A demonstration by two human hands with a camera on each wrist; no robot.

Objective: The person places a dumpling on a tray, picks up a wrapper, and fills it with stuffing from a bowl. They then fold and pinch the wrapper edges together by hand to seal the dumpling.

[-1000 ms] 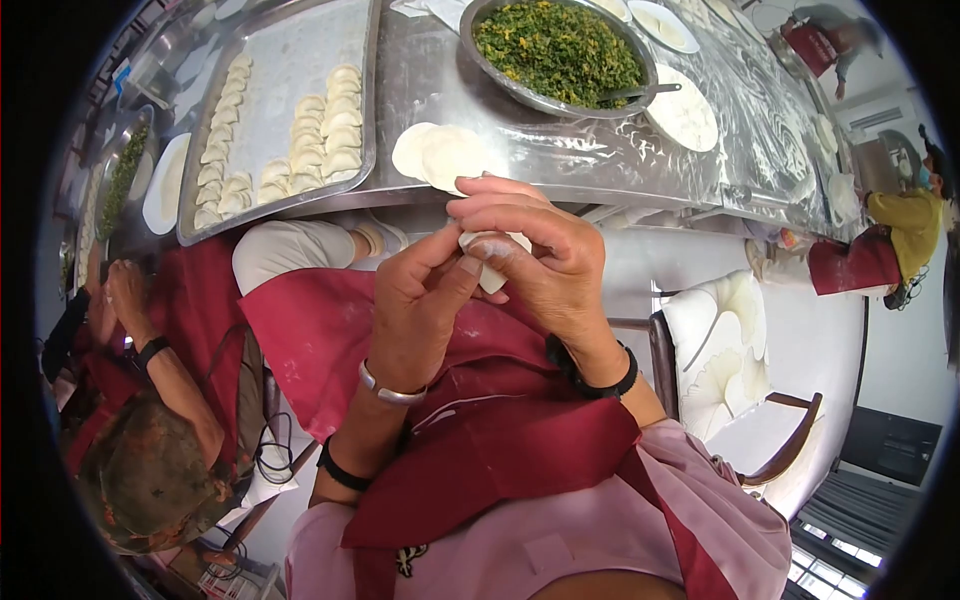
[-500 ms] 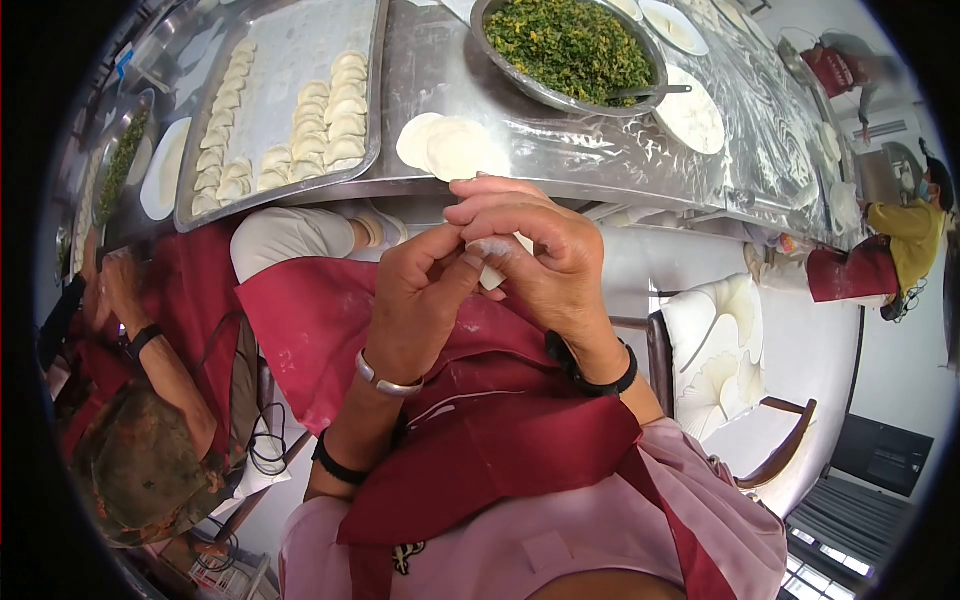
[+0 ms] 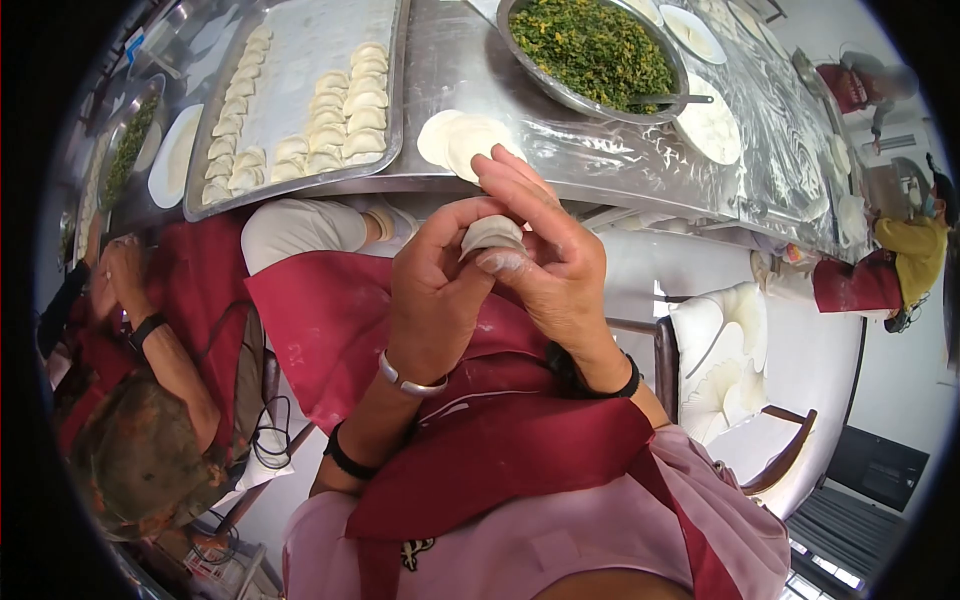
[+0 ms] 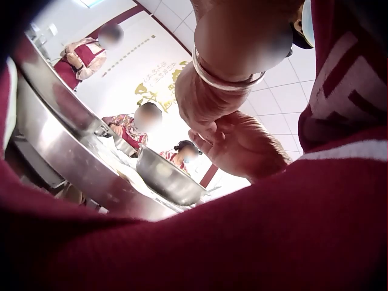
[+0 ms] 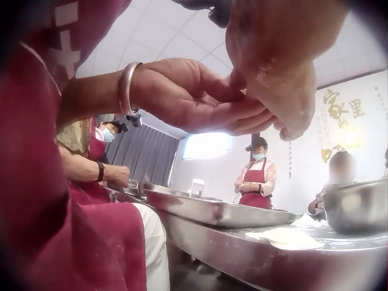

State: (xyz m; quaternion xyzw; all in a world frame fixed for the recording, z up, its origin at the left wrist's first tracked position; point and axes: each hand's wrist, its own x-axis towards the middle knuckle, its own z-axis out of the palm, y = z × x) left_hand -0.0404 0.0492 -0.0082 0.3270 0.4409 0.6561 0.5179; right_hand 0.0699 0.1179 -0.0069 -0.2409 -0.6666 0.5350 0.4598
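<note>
In the head view a pale folded dumpling point(image 3: 492, 236) is held between both hands above the apron. My left hand point(image 3: 436, 290) curls its fingers and thumb round one side of it. My right hand point(image 3: 560, 265) pinches the other side with its floury thumb, its upper fingers stretched toward the table. Both wrist views show the left hand point(image 5: 182, 94) and the right hand point(image 5: 276, 73) meeting, with the dumpling hidden. Two round wrappers point(image 3: 478, 143) lie overlapping at the table edge just beyond the fingers.
Rows of dumplings point(image 3: 327, 120) lie in a metal tray point(image 3: 399, 60) at the left. A bowl of green filling point(image 3: 590, 50) with a utensil stands beyond, beside a floury plate point(image 3: 712, 130). Another person's arm point(image 3: 175, 360) is at the left; a cushioned chair point(image 3: 715, 350) stands right.
My fingers have parted and the right fingers have straightened, so more of the dumpling shows between the hands. The head view has shifted slightly, moving the table's contents rightward.
</note>
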